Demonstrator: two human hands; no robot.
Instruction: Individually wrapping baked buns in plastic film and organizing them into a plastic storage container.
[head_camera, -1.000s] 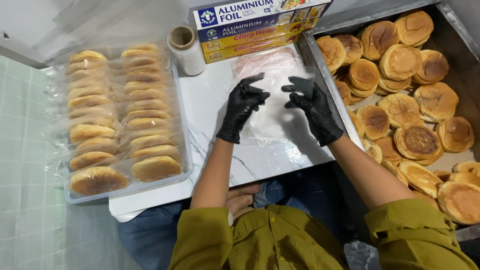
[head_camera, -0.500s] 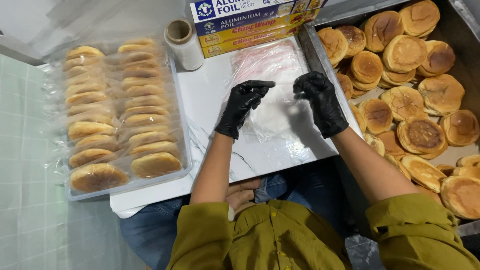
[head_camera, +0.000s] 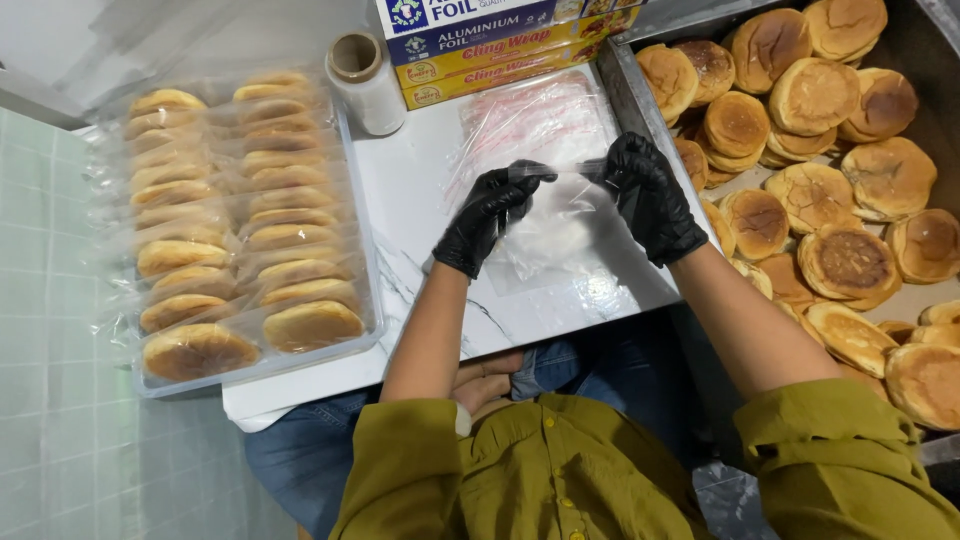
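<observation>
**Gloved hands pinch a clear bag over the white bench**

Over the white marble-patterned bench (head_camera: 420, 190), the left hand (head_camera: 487, 215) in a black glove and the right hand (head_camera: 650, 195) in a black glove each pinch the top edge of a thin, clear plastic bag (head_camera: 555, 225); the fingers of both are clenched on the film. The bag hangs between the two hands, just above the bench. Behind the bag lies a flat stack of clear bags with red markings (head_camera: 535, 120). Left of the bag stands a clear plastic tray of wrapped golden buns (head_camera: 235, 215). Right of the bag sits a metal tray of loose round brown buns (head_camera: 820, 170). A roll of clear film (head_camera: 367, 80) and long cardboard wrap boxes (head_camera: 490, 40) stand beyond the stack.
</observation>
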